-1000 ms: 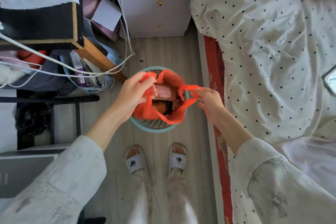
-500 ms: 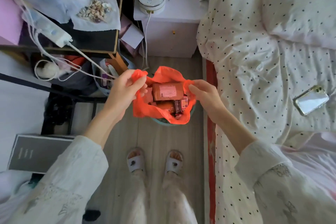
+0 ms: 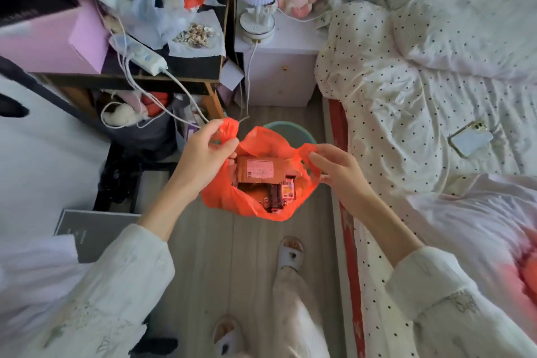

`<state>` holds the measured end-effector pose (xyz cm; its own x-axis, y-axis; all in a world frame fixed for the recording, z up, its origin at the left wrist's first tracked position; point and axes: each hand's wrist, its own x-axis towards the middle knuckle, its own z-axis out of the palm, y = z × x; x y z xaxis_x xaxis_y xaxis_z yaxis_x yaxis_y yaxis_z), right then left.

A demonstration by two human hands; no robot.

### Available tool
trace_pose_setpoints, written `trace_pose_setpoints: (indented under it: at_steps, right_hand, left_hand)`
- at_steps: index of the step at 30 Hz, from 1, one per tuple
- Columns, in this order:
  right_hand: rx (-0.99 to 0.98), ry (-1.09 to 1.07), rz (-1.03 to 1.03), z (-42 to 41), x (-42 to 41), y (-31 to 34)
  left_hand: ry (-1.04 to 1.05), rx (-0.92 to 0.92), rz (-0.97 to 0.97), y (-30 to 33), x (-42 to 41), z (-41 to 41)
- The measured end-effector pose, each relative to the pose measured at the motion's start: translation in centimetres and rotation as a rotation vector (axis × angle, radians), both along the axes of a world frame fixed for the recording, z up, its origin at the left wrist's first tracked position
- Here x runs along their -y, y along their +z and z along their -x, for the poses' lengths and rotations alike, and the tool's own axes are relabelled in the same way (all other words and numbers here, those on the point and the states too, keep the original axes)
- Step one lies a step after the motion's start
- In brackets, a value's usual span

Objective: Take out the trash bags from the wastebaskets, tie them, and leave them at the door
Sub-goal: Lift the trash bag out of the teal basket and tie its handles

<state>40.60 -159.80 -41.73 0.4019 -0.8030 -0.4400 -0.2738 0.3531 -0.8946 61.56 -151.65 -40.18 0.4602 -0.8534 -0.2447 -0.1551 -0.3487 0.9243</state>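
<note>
Trash bag (image 3: pixel 232 200), orange plastic, hangs between my two hands, lifted out of the wastebasket (image 3: pixel 286 128), whose teal rim shows just behind and below the bag. So step one, taking it out, looks done for this basket.

Left of the grip: my left hand (image 3: pixel 205 151) has its fingers curled round one bag handle (image 3: pixel 229 128), bunched orange plastic poking out above the thumb. Firm hold, as far as I can see. Just beyond that hand, white cables (image 3: pixel 180 96) dangle off the cluttered desk (image 3: pixel 162 73), close to the handle; could snag, my guess.

Between the hands: bag mouth wide open. A brown cardboard box (image 3: pixel 258 172) lies on top, small wrappers (image 3: pixel 280 193) under it. Bag is full but not overflowing.

Right of the grip: my right hand (image 3: pixel 338 170) pinches the other handle with thumb and fingers, plastic looped over the fingers. Further right, the bed (image 3: pixel 421 96) with dotted bedding, a phone (image 3: pixel 470 139) lying on it, well apart from the bag.

Progress, my call: removal done, tying not started, since the handles are held apart and no knot is visible. Left: cross and knot the handles, carry the bag to the door, which isn't in view. Whether other wastebaskets remain, I can't tell from here.
</note>
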Motion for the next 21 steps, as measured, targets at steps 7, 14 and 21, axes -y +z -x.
trace_pose_setpoints:
  at_steps: [7, 14, 21]
  right_hand:
    - [-0.035, -0.1, -0.032, 0.9, -9.1, -2.1]
    - [-0.113, -0.121, -0.13, 3.2, -12.6, -7.6]
    - [-0.119, -0.062, -0.153, 5.3, -13.5, -17.5]
  left_hand:
    - [-0.054, 0.02, -0.101, -3.3, -8.4, 0.6]
    - [-0.039, -0.095, -0.258, -10.4, -13.1, 2.5]
    - [0.037, -0.162, -0.261, -19.9, -13.5, 5.2]
